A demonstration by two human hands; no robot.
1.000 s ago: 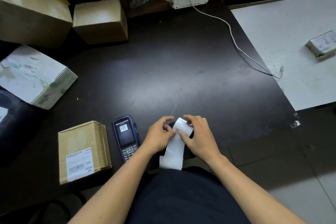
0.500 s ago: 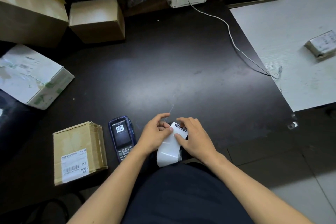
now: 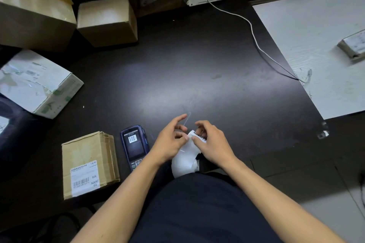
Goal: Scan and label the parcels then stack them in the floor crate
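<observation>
Both hands met over the dark table's (image 3: 197, 69) near edge: left hand (image 3: 169, 144) and right hand (image 3: 213, 144) each pinched the curled white label strip (image 3: 184, 161) by thumb and fingertip, left index finger lifted. Handheld scanner (image 3: 134, 145) lay just left of them, with a labelled cardboard parcel (image 3: 88, 163) beside it.

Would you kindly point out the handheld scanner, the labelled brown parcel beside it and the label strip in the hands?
handheld scanner (image 3: 134, 145): head view, on its lit screen.
labelled brown parcel (image 3: 88, 150): head view, on its bare cardboard top.
label strip (image 3: 184, 161): head view, on the curled white backing below the hands.
</observation>
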